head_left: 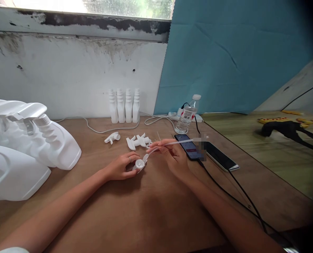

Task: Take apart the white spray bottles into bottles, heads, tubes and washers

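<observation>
"Listing the held goods first. White sprayer head, one, over the brown table, round collar facing upward; whether it rests on the wood, cannot tell. Take it as the centre of the clock."

"Hands?"

"Left hand, at nine o'clock: thumb and fingers curled in, pinching the collar's sides. Right hand, at three o'clock: thumb and fingertips pinching a white tube, long, slender, running out towards two o'clock. Its near end comes up to the sprayer head's upper right edge."

"Joined?"

"Cannot tell; the contact is too small to read. Entered as in progress, by my judgement."

"Other heads?"

"Single loose head, at half past ten, no tube visible. Cluster of loose heads, at twelve, count uncertain, no tube visible. I judge these untreated, which would put the work at an early stage: one head in hand, the rest left."

"Finished pieces?"

"None that I can identify. Small white bottles, four, in a row before the wall, between eleven and twelve; no trigger sprayers on them. Large white bottles, several, at nine to ten."

"Sundries?"

"Water bottle, between one and two. Phones, two: lit phone between two and three, dark phone near three."
</observation>
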A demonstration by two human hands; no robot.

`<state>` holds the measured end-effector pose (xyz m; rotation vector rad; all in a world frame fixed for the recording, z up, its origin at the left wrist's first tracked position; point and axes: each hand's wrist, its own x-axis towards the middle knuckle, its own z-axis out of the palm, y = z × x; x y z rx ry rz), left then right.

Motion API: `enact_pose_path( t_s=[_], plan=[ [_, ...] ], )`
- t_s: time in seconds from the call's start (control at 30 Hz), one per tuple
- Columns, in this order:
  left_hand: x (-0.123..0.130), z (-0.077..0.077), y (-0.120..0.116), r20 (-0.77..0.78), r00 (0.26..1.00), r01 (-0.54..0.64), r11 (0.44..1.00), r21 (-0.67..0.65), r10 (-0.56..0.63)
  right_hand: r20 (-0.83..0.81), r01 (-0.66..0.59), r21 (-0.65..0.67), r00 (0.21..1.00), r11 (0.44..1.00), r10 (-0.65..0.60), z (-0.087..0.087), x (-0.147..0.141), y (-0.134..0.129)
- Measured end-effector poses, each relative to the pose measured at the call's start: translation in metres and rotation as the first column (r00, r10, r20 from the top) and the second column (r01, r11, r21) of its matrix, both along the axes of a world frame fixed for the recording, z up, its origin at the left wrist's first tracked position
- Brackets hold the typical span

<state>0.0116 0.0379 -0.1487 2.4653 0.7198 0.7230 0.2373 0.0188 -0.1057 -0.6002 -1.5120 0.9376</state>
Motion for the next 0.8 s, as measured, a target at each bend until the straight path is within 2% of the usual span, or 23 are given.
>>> enact_pose_path(
  t_s=[0.2,0.4,0.57,0.7,0.8],
  plan=[
    [-0.001,-0.002,0.001,0.004,1.0,-0.007,1.0,-0.009,0.007,0.042,0.031,0.009,0.999,0.999,-0.031,-0.004,0.002,0.002],
    [-0.001,-0.002,0.001,0.002,1.0,-0.002,1.0,0.006,0.002,0.066,0.037,0.036,0.997,0.999,-0.04,0.0,0.003,-0.001],
    [0.0,-0.001,0.0,0.004,1.0,-0.001,1.0,0.003,0.001,0.27,0.087,0.09,0.957,0.992,-0.108,0.004,0.003,-0.001],
    [0.001,0.001,-0.001,0.018,1.0,0.021,1.0,0.016,-0.021,0.403,0.019,0.192,0.91,0.981,-0.096,-0.008,-0.003,0.005],
    [0.002,0.0,-0.001,0.031,0.999,0.029,1.0,-0.003,-0.029,0.466,-0.01,0.211,0.88,0.977,-0.092,-0.023,-0.01,0.007]
  ],
)
